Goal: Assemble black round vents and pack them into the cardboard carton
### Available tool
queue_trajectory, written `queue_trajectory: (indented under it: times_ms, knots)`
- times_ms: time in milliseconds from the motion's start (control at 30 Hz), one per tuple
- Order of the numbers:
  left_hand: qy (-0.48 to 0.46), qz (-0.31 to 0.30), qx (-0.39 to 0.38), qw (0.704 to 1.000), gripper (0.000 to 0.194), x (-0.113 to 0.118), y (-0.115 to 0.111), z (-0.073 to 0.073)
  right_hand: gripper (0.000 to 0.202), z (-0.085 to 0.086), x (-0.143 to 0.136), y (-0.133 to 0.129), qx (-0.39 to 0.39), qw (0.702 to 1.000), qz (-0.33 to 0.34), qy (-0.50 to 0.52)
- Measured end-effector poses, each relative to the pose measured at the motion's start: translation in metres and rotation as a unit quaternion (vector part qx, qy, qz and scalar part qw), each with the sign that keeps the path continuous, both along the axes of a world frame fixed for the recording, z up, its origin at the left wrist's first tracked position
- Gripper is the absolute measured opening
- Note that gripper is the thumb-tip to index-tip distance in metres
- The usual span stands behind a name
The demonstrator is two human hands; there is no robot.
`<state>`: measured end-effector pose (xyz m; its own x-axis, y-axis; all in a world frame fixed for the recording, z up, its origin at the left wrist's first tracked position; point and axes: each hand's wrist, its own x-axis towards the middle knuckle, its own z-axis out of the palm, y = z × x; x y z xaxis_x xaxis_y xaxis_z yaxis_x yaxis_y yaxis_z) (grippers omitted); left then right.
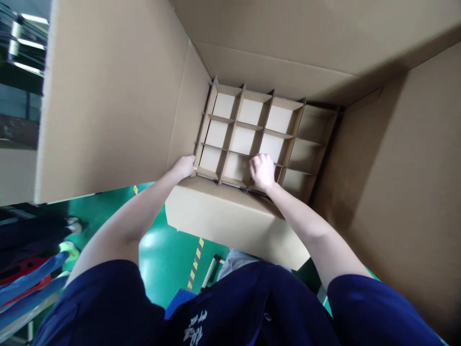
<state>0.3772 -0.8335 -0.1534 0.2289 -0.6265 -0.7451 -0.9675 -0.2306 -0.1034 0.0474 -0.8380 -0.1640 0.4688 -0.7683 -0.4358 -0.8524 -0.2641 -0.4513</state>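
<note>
A large open cardboard box (111,91) stands in front of me with its flaps spread outward. Down inside it sits a cardboard divider grid (228,148) with several square cells, over a pale bottom. At the grid's near left corner, my left hand (185,166) is closed on the divider's edge, its fingertips partly hidden against the box wall. My right hand (262,171) is above the near side of the grid, right of its middle, with curled fingers closed over a divider strip. The hand itself hides the exact grip.
The box's near flap (223,218) folds down toward my body, and a tall flap (406,158) rises on the right. Below lies a green floor (154,259) with a yellow-and-black striped line (195,264). Blue and red items (32,283) are at lower left.
</note>
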Motion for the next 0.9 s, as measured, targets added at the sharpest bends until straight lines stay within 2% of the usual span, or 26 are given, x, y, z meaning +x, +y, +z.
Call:
queue_trajectory:
  times_ms: [33, 67, 133, 200, 267, 367, 467, 567, 667, 733, 833, 900]
  knots:
    - [0.003, -0.002, 0.0, 1.0, 0.023, 0.001, -0.001, -0.001, 0.059, 0.005, -0.01, -0.004, 0.041, 0.996, -0.058, 0.047]
    - [0.006, -0.004, -0.001, 1.0, 0.021, 0.001, -0.002, -0.003, 0.064, 0.008, -0.017, -0.006, 0.084, 0.99, -0.087, 0.079]
    - [0.009, -0.005, -0.003, 1.0, 0.017, 0.0, -0.002, -0.004, 0.062, 0.01, -0.022, -0.007, 0.157, 0.981, -0.073, 0.092]
    - [0.006, -0.006, -0.01, 1.0, 0.019, -0.001, -0.002, -0.005, 0.046, 0.007, -0.016, -0.003, 0.202, 0.974, -0.043, 0.09]
    - [-0.002, -0.005, -0.017, 1.0, 0.026, -0.002, -0.001, -0.004, 0.035, 0.001, -0.006, 0.001, 0.224, 0.969, -0.036, 0.101]
    - [-0.009, -0.003, -0.021, 1.0, 0.033, -0.002, 0.0, -0.003, 0.036, -0.008, 0.002, 0.003, 0.236, 0.963, -0.038, 0.121]
    - [0.002, 0.0, -0.018, 1.0, 0.027, -0.003, 0.003, -0.003, 0.035, -0.01, 0.004, 0.002, 0.234, 0.964, -0.028, 0.128]
    - [0.01, 0.004, -0.022, 1.0, 0.022, -0.002, 0.006, -0.004, 0.029, -0.003, 0.011, 0.003, 0.201, 0.972, -0.008, 0.122]
    - [0.003, 0.005, -0.023, 1.0, 0.023, -0.001, 0.008, -0.005, 0.032, 0.007, 0.03, 0.006, 0.142, 0.987, 0.034, 0.061]
    - [-0.004, 0.004, -0.02, 1.0, 0.024, -0.001, 0.008, -0.005, 0.041, 0.008, 0.047, 0.007, 0.108, 0.991, 0.08, -0.009]
    - [-0.019, 0.003, -0.017, 1.0, 0.027, -0.001, 0.008, -0.004, 0.053, -0.005, 0.074, 0.007, 0.069, 0.976, 0.185, -0.087]
    - [-0.028, 0.003, -0.015, 0.999, 0.027, -0.002, 0.01, -0.003, 0.05, -0.02, 0.086, 0.007, 0.052, 0.967, 0.23, -0.1]
